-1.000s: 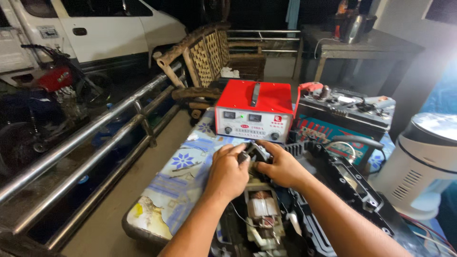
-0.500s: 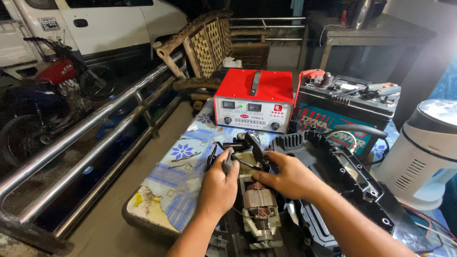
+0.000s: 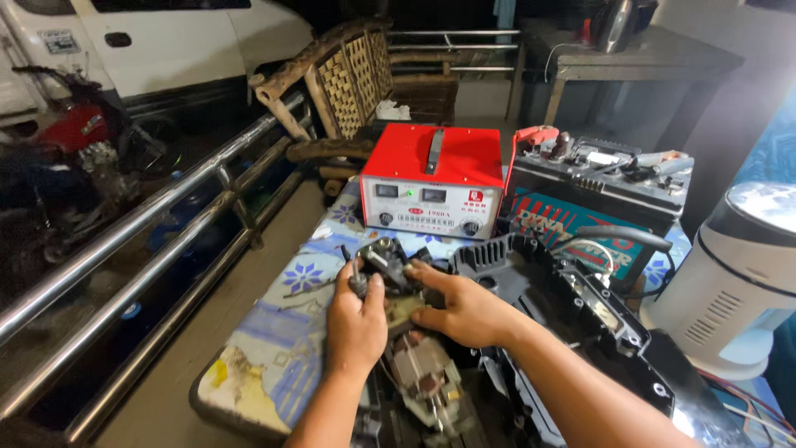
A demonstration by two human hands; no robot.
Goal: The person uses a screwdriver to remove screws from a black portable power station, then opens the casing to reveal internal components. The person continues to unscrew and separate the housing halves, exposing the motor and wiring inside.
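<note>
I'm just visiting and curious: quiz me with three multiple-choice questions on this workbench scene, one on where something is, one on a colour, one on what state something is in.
1. Where does the red metal box with dials stand?
A. beyond the hands, at the far end of the table
B. on the floor by the railing
C. on the wicker chair

2. What colour is the round appliance at the right?
A. black
B. white
C. green

3. What state is the black plastic housing in?
A. closed and sealed
B. wrapped in cloth
C. open, its inside showing

Answers:
1 A: it sits on the patterned tablecloth, past the left hand and right hand.
2 B: its body is plainly white.
3 C: its shell lies open, and a bare motor lies beside it; both hands grip a small dark part.
</note>
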